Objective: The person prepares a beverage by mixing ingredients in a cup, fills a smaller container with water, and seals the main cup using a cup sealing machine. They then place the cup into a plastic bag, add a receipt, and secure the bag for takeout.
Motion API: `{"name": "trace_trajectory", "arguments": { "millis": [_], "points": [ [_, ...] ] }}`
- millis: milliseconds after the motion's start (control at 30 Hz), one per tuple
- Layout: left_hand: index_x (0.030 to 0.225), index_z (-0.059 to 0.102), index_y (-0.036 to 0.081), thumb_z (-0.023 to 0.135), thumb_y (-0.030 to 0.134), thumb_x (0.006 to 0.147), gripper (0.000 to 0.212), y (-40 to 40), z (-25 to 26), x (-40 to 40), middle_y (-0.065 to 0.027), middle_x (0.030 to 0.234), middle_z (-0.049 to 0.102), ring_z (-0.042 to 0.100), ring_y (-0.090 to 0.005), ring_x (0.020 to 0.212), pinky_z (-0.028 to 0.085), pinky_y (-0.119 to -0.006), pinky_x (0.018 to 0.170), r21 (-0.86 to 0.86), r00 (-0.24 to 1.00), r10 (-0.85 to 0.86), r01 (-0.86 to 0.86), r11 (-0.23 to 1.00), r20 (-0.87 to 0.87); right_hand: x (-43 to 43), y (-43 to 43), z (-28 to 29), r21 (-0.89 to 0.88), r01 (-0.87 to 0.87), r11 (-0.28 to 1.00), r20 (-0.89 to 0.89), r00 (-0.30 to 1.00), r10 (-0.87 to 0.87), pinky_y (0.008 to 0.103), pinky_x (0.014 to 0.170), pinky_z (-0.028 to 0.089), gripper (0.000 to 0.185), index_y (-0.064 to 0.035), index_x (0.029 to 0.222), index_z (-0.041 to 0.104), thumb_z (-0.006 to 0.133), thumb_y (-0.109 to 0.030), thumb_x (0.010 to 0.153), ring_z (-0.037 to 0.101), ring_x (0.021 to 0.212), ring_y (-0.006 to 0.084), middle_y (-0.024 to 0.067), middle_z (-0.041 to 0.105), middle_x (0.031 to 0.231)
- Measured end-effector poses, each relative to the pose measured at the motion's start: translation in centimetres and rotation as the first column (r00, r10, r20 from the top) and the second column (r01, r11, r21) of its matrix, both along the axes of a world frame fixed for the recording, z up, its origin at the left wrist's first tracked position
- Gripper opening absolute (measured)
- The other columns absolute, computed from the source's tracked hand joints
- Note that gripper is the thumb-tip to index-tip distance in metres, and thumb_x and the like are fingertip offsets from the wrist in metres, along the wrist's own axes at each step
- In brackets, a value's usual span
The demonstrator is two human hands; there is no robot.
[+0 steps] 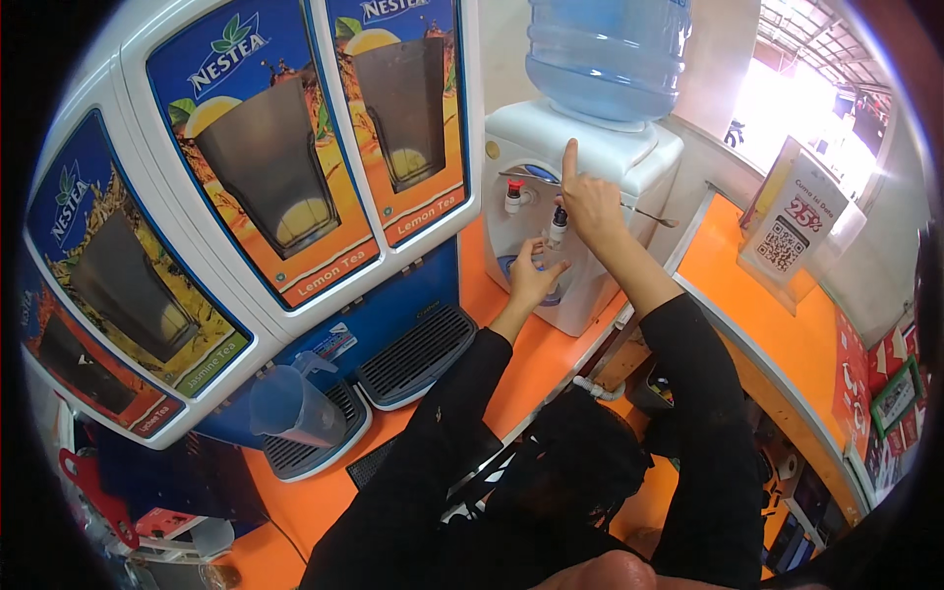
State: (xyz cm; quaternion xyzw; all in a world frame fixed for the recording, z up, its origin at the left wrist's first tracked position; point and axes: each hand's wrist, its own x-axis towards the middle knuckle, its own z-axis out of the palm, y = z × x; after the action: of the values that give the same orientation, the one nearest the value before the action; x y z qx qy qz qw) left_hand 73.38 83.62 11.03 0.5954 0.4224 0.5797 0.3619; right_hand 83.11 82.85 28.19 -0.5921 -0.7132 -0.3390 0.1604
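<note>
A white water dispenser (pixel 582 158) stands on the orange counter, with a large blue water bottle (pixel 608 63) upside down on top. My left hand (pixel 532 276) is curled around a clear cup (pixel 549 258) under the dispenser's black-topped tap (pixel 558 225). At that same tap is my right hand (pixel 590 199), its index finger pointing up and the other fingers bent; whether they press the tap is hidden. A long thin metal utensil (pixel 649 215) passes behind or under my right hand, and I cannot tell if it is held. The red-topped tap (pixel 514 198) is to the left.
Drink dispensers with tea pictures (pixel 302 295) line the left side. A translucent plastic pitcher (pixel 295 405) stands on a drip tray (pixel 354 420), beside another drip tray (pixel 417 358). At right, a sign stand (pixel 789 221) stands on the orange counter ledge (pixel 726 258).
</note>
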Motion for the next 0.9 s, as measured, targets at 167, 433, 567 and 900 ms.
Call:
{"name": "trace_trajectory", "arguments": {
  "millis": [167,433,567,900],
  "points": [
    [0.121,0.052,0.003,0.087,0.027,0.065,0.069,-0.3,-0.2,-0.4,-0.0176,0.115,0.061,0.064,-0.0265,0.095,0.054,-0.037,0.078,-0.029,1.0,-0.007,0.008,1.0,0.011,-0.5,-1.3,1.0,-0.053,-0.031,0.998,-0.05,0.998,0.029,0.0384,0.053,0.053,0.092,0.0094,0.142,0.028,0.074,-0.035,0.076,0.068,0.061,0.0279,0.0143,0.066,0.068],
    [0.116,0.054,0.003,0.085,0.024,0.069,0.061,-5.3,-1.6,-3.2,-0.0165,0.111,0.062,0.064,-0.0249,0.096,0.054,-0.036,0.079,0.018,1.0,-0.015,0.015,1.0,-0.019,-0.4,-8.7,3.2,-0.412,-0.123,0.903,-0.237,0.971,0.024,0.0534,0.073,0.049,0.046,-0.0042,0.125,0.048,0.04,-0.04,0.096,0.065,0.08,0.0427,0.0242,0.067,0.086],
    [0.116,0.054,0.004,0.084,0.023,0.071,0.057,-9.5,-1.2,-6.5,-0.0124,0.11,0.062,0.063,-0.0225,0.099,0.054,-0.035,0.079,-0.006,0.991,0.113,-0.113,0.994,0.075,-2.6,-12.3,2.9,-0.581,-0.189,0.792,-0.212,0.974,0.076,0.0559,0.075,0.047,0.03,-0.0076,0.113,0.055,0.04,-0.027,0.095,0.062,0.084,0.0442,0.0235,0.066,0.092],
    [0.119,0.053,0.004,0.084,0.021,0.072,0.058,-34.4,-0.9,-20.7,-0.0098,0.113,0.061,0.061,-0.0194,0.106,0.052,-0.033,0.086,-0.104,0.892,0.45,-0.444,0.89,0.039,-16.4,-8.7,-16.3,-0.485,-0.767,0.421,-0.437,0.629,0.643,0.0492,0.08,0.047,0.021,-0.0104,0.1,0.067,0.049,-0.013,0.09,0.06,0.094,0.0387,0.0185,0.061,0.098]
  ]
}}
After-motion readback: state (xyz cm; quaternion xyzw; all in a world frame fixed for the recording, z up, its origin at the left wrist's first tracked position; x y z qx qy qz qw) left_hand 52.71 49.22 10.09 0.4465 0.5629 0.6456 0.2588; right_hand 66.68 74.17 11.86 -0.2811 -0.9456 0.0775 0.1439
